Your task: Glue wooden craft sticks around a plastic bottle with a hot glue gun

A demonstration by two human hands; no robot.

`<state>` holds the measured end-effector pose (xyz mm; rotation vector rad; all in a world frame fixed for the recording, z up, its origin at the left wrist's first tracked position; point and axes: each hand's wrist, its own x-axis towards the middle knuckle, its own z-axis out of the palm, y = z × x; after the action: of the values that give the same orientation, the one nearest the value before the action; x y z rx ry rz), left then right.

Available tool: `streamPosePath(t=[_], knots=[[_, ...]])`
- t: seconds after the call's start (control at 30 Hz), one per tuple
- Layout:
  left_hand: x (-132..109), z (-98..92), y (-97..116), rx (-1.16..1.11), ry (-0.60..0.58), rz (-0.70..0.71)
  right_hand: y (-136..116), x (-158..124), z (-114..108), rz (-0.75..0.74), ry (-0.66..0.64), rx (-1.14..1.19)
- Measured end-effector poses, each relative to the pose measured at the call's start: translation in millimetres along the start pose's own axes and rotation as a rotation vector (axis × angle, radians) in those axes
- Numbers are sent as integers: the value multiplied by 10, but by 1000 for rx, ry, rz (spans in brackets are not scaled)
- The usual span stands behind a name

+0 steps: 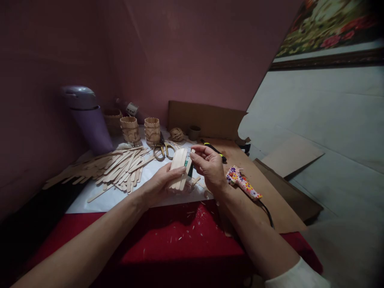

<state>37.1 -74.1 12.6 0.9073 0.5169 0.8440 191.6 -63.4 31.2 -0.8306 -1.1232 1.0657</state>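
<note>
Your left hand [164, 178] grips the stick-covered container [178, 160]. At its right side, your right hand [211, 165], the nearer one, pinches a stick [187, 173] by its upper end, long axis roughly matching its neighbours'; the stick pile [120, 170] lies left.

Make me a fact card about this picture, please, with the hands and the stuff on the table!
Left hand: holds a stick-covered piece
Right hand: pinches a wooden stick beside it
Stick pile: loose, on a white sheet
Tool: flowery glue gun, on brown board
Behind: scissors, twine ball, wavy-rimmed cups
Tall thing: purple flask
</note>
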Motion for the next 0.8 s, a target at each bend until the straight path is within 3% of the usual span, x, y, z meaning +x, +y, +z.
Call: streamPosePath(t=[0.8], knots=[[2,52,-12,131,64,62,121,-47,52,-151,118,-165]])
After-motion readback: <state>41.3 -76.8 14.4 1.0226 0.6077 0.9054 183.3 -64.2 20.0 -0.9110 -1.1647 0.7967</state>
